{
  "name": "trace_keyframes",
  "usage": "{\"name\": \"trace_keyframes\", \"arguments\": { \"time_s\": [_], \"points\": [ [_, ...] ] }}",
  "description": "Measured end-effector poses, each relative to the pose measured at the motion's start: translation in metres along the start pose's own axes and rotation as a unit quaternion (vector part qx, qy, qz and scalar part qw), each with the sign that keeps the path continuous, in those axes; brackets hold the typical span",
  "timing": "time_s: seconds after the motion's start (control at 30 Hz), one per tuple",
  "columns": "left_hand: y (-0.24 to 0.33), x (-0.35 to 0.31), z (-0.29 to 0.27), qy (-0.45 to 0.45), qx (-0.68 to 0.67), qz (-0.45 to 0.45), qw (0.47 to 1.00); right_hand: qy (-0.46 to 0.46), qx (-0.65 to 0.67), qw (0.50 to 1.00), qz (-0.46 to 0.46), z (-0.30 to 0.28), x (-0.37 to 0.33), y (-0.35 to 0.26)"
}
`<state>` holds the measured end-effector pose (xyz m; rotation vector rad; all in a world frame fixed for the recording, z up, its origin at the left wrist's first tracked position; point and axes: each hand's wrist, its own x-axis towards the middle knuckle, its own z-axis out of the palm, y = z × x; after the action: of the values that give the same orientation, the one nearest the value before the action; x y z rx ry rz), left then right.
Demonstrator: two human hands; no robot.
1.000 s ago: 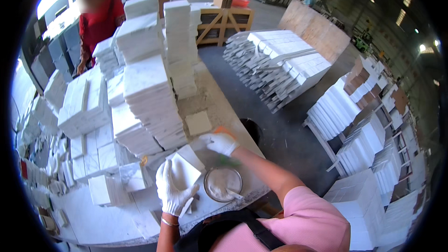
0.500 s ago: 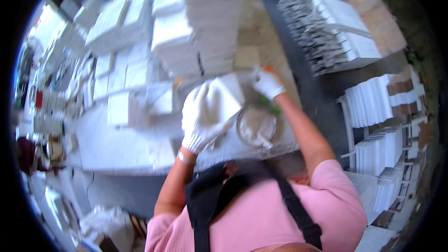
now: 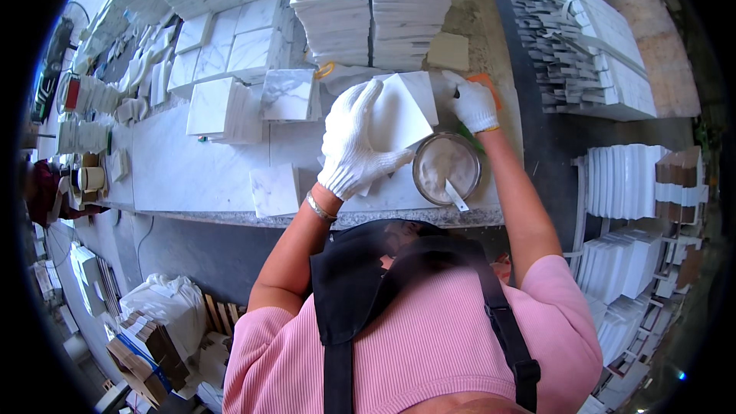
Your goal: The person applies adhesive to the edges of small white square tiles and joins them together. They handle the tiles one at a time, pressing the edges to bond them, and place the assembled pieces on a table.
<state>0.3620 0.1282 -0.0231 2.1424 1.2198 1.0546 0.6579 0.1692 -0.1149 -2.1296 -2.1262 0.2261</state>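
My left hand [image 3: 351, 138], in a white knitted glove, grips a white square tile [image 3: 400, 116] by its left side, thumb low and fingers along the upper edge. The tile is tilted over the worktable. Behind it lies another pale tile [image 3: 420, 90]. My right hand [image 3: 474, 105], gloved too, is closed with curled fingers to the right of the tiles. An orange flat piece [image 3: 486, 89] shows behind that hand; I cannot tell whether it is held. Between my hands and nearer me stands a round bowl [image 3: 479, 176] of whitish paste with a white-handled spatula [image 3: 455, 195] in it.
Tall stacks of marble tiles [image 3: 330, 27] rise at the back of the worktable [image 3: 161, 176]. Smaller tile piles [image 3: 222, 111] stand left, with a loose tile [image 3: 274, 190] near the front edge. Stacked stone strips [image 3: 563, 61] and racked slabs [image 3: 625, 180] are at the right.
The whole scene sits higher and farther right in the picture and is sharper. My left hand still holds the tile. My right hand remains near the orange piece.
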Motion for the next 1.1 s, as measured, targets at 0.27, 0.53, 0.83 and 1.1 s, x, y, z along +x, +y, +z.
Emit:
{"name": "trace_keyframes", "arguments": {
  "time_s": [0.27,0.53,0.83,1.1],
  "points": [
    [0.002,-0.003,-0.005,0.001,0.002,-0.010,1.000,-0.008,0.073,0.997,0.024,-0.010,-0.001,-0.009],
    [0.000,-0.006,-0.003,0.005,-0.004,0.007,1.000,0.005,0.067,0.996,0.057,0.001,-0.001,0.010],
    [-0.001,-0.008,0.000,0.018,0.000,0.025,1.000,-0.028,0.077,0.996,0.025,-0.014,0.007,0.014],
    [0.000,-0.008,-0.002,0.018,0.004,0.010,1.000,0.037,0.045,0.998,0.036,-0.016,-0.003,0.004]
  ]
}}
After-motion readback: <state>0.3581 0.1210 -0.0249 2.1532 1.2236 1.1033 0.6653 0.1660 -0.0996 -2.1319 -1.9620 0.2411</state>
